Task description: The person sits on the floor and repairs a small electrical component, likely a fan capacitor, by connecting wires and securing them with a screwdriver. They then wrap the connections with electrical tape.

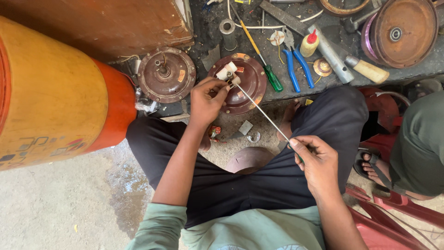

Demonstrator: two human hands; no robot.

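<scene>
White plastic part (227, 72) pinched in the left hand (206, 99), steadied over a brown motor cover (245, 85) at the dark surface's (208, 23) near edge; right hand (317, 162) closed around a screwdriver (263, 112), tip seated in the part

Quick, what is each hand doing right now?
Left hand: closed, pinching a small white part at the screwdriver's tip.
Right hand: closed around the handle of the long thin screwdriver.
</scene>
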